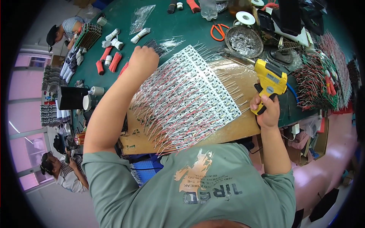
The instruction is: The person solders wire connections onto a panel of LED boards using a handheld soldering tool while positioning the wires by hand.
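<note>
Single head-worn fisheye view, steeply downward, close above the shirt (159,199) and green table (171,26)

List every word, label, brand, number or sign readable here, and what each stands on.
I'll locate lettering without copying it.
Green cloth T-shirt: large dark letters, legible but upside down in the picture; smaller lines above them, partly blurred.
Yellow-and-black pistol-shaped soldering gun in the right hand: small markings on its side, too small to read surely.
White rectangular circuit boards: any printing is too small to read.
</note>
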